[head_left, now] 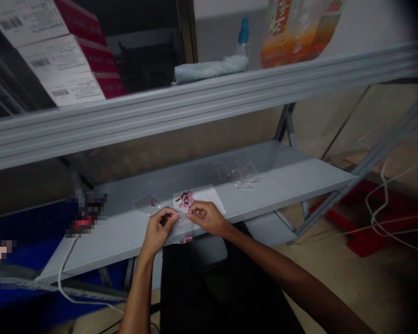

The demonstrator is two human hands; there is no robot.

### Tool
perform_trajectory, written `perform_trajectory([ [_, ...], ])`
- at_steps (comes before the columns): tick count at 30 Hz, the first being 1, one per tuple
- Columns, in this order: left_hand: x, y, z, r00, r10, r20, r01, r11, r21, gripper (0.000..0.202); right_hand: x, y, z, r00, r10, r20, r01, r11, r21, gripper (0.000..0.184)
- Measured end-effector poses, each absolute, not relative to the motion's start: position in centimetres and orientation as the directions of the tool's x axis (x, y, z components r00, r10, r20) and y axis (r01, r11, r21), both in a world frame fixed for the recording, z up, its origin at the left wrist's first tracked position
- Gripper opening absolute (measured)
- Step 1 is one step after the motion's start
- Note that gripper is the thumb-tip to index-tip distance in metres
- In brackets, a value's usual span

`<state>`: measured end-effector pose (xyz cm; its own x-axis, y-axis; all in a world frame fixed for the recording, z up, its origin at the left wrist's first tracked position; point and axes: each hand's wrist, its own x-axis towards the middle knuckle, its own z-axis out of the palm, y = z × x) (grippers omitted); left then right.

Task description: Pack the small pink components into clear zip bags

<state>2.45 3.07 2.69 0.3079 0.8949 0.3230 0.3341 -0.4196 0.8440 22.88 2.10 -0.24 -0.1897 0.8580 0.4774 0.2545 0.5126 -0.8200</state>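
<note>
Between my hands hangs a small clear plastic bag (181,235) with several round pink pieces at its bottom. My left hand (161,226) pinches one end of its top edge, and my right hand (209,218) pinches the other end. Just beyond my fingers, a white sheet (212,195) lies on the grey shelf, bearing a pile of pink and dark pieces (186,199). To the left of the sheet rests another clear bag (146,204) with a few dark pink pieces in it. Farther back on the right lies a heap of clear plastic bags (237,174).
The grey lower shelf (264,162) runs under a higher one (142,116). Up there stand stacked boxes (76,69), a folded cloth (209,69), a blue-topped spray bottle (243,39) and an orange-labelled jug (292,37). A white cable (64,264) hangs at left.
</note>
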Motion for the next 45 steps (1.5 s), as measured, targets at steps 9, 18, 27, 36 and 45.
perform_trajectory([
  [9, 2.5, 3.0, 2.7, 0.312, 0.901, 0.3, 0.347, -0.402, 0.848, 0.021, 22.7, 1.9, -0.2, -0.229, 0.841, 0.49, 0.237, 0.537, -0.81, 0.022],
  [18, 2.3, 3.5, 2.0, 0.196, 0.934, 0.298, 0.323, -0.348, 0.88, 0.021, 23.4, 1.6, 0.5, -0.181, 0.846, 0.501, 0.155, 0.527, -0.835, 0.022],
  [27, 1.9, 3.3, 2.1, 0.199, 0.917, 0.345, 0.323, -0.394, 0.861, 0.016, 23.1, 1.6, 0.4, -0.226, 0.83, 0.511, 0.177, 0.55, -0.816, 0.02],
  [36, 1.3, 3.5, 2.1, 0.127, 0.953, 0.275, 0.178, -0.294, 0.939, 0.019, 23.1, 1.8, 0.1, -0.215, 0.874, 0.435, 0.133, 0.467, -0.874, 0.021],
  [45, 1.9, 3.4, 2.0, 0.212, 0.925, 0.314, 0.257, -0.363, 0.896, 0.017, 23.1, 1.6, 0.4, -0.263, 0.814, 0.518, 0.194, 0.57, -0.798, 0.02],
])
